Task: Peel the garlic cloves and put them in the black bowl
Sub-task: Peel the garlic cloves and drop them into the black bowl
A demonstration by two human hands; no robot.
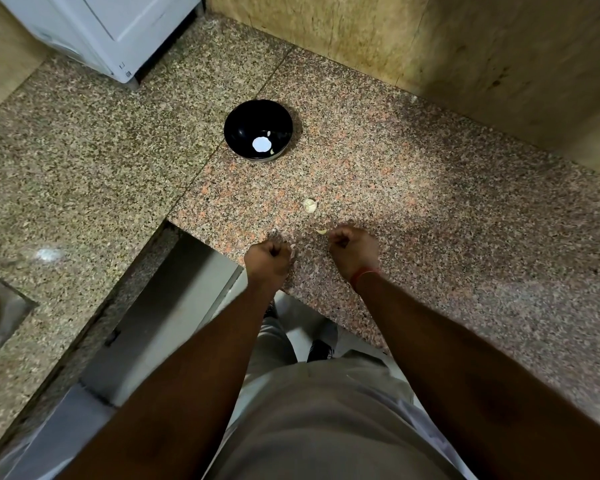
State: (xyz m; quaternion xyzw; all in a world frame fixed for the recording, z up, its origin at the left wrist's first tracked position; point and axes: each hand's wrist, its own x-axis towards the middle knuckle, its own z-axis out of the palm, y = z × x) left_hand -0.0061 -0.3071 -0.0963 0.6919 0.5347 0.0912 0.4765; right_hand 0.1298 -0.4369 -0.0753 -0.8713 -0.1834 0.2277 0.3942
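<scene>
The black bowl (246,128) stands on the speckled granite counter (430,209), with a bright light reflection and a couple of pale garlic pieces inside. Nearer to me, a papery garlic chunk (310,205) lies on the counter. A small pale clove or peel (321,231) lies just left of my right hand (353,244), whose fingers are curled with nothing visible in them. My left hand (270,255) is also curled, near the counter's front edge. A pale sliver of garlic (292,252) shows at its fingertips.
A white appliance (111,32) stands at the back left. Stone walls close the back and right. The counter has a cut-out corner (174,237) just left of my left hand. A steel sink rim (0,313) is at the far left.
</scene>
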